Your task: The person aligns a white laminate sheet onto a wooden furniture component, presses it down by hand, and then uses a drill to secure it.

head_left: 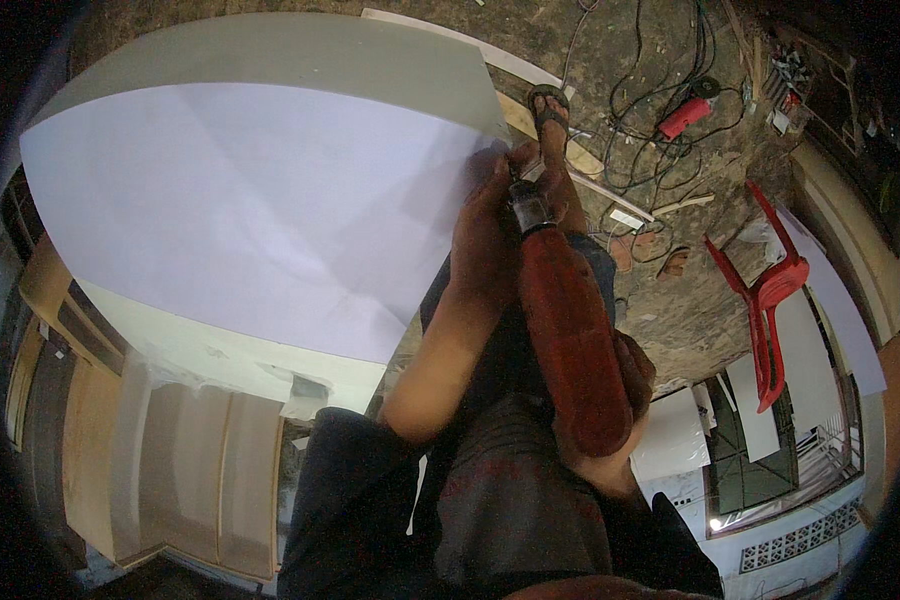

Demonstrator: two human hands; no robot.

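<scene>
I am watching the right hand (625,375) clenching the red power tool (565,330), its nose meeting the near right edge of the large white sheet (240,210) lying on the bench (220,350). The left hand (485,215) is pressing there too, its fingers curled just beside the tool's tip. My worry: a slip could catch those fingers, or the sandalled foot (552,115) beyond, beside tangled cables (650,100).
</scene>
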